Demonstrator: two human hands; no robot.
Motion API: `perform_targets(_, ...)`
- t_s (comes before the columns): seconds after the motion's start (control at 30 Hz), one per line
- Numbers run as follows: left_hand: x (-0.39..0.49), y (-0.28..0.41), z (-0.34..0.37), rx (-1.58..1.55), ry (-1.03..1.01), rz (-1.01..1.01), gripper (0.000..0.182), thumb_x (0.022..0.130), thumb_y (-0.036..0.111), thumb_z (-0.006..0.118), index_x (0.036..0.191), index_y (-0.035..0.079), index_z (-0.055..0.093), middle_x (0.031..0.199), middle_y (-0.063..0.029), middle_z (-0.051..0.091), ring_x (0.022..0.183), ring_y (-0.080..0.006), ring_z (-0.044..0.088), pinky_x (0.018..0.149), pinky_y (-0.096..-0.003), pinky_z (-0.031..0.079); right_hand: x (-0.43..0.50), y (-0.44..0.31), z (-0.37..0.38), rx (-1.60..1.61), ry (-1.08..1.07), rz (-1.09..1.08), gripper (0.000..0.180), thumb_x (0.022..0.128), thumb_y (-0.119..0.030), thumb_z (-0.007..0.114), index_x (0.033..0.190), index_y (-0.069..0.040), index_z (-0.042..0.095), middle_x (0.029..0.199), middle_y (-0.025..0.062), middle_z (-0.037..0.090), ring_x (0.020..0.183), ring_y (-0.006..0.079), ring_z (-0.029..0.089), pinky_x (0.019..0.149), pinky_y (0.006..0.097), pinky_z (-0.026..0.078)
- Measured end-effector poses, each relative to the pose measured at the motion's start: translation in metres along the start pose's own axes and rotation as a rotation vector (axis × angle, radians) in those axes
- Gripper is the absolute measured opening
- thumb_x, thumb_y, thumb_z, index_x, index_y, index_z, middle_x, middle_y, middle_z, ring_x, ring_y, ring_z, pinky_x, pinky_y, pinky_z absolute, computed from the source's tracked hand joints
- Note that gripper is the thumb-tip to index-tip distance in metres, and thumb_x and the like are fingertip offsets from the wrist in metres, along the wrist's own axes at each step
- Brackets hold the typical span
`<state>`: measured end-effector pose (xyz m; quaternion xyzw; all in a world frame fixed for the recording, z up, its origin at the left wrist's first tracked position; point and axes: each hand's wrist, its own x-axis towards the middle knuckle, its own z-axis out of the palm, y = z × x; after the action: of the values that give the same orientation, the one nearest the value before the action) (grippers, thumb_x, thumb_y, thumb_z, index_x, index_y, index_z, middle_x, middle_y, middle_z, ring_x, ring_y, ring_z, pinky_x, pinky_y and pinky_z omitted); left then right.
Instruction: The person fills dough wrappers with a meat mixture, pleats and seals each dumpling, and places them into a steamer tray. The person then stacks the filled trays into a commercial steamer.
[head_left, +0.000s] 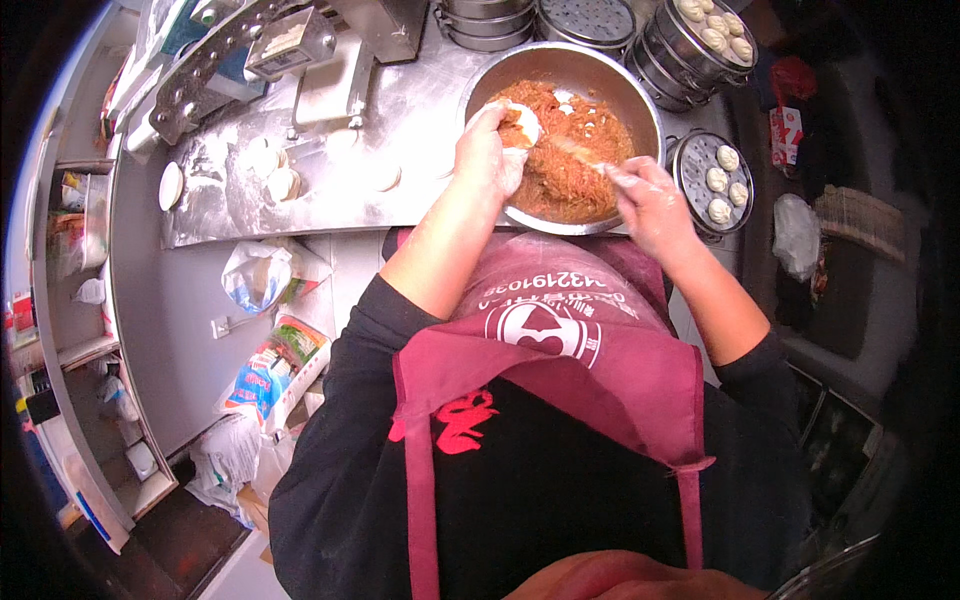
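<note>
My left hand (491, 154) cups a dough wrapper (528, 124) with orange-brown filling on it, above the left side of a large metal bowl (652, 97). Reddish-orange filling (574, 187) with a few white bits lies in the bowl. Over the bowl's right side, my right hand (649, 199) grips the end of a thin, pale spreading stick (581, 152), whose far part is smeared with filling and blurred. Flat dough rounds (283, 184) lie on the floured steel worktable (337, 214) to the left. Flour marks both hands.
Stacked metal steamers (660, 64) stand behind the bowl at the right, the top one holding pleated buns (716, 30). Another steamer tray (697, 195) with several buns (718, 180) is right of the bowl. A dough machine (330, 90) occupies the back left. Bags (277, 367) lie below the table.
</note>
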<state>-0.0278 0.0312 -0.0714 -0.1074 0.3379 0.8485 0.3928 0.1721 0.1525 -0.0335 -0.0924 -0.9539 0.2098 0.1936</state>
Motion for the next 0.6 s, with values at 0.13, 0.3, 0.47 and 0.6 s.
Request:
perform_targets(0.13, -0.008, 0.005, -0.003, 0.066, 0.001, -0.047, 0.028, 0.092, 0.003, 0.042, 0.118, -0.008, 0.044, 0.116, -0.0225, 0.053, 0.103, -0.0335, 0.058, 0.087, -0.0447, 0.053, 0.012, 0.021, 0.019, -0.397, -0.435, 0.220, 0.017, 0.082, -0.013, 0.058, 0.092, -0.005, 0.070, 0.096, 0.0161, 0.063, 0.091, 0.0321, 0.063, 0.076, 0.0381, 0.051)
perform_targets(0.3, -0.031, 0.008, 0.009, 0.054, -0.003, -0.075, 0.028, 0.090, -0.001, 0.038, 0.117, -0.008, 0.044, 0.116, -0.0230, 0.052, 0.107, -0.0365, 0.056, 0.089, -0.0508, 0.052, 0.038, 0.024, 0.047, -0.345, -0.491, 0.328, 0.027, 0.084, -0.023, 0.059, 0.091, 0.000, 0.070, 0.095, 0.0188, 0.066, 0.097, 0.0328, 0.063, 0.080, 0.0396, 0.050)
perform_targets(0.47, -0.048, 0.009, 0.014, -0.007, -0.092, -0.162, 0.029, 0.090, -0.001, 0.040, 0.118, -0.007, 0.043, 0.118, -0.0222, 0.051, 0.108, -0.0362, 0.055, 0.089, -0.0505, 0.052, 0.056, 0.001, 0.040, 0.953, -0.156, 0.680, 0.025, 0.086, -0.026, 0.064, 0.093, -0.002, 0.067, 0.084, 0.0065, 0.066, 0.083, 0.0187, 0.062, 0.072, 0.0328, 0.047)
perform_targets(0.6, -0.050, -0.002, 0.017, 0.245, -0.218, -0.140, 0.028, 0.088, -0.003, 0.046, 0.115, -0.006, 0.047, 0.111, -0.0190, 0.056, 0.101, -0.0299, 0.059, 0.086, -0.0423, 0.055, 0.051, -0.007, 0.043, 1.352, -0.133, 0.840, 0.018, 0.084, -0.017, 0.068, 0.094, -0.002, 0.067, 0.082, 0.0035, 0.064, 0.073, 0.0101, 0.054, 0.069, 0.0251, 0.043)
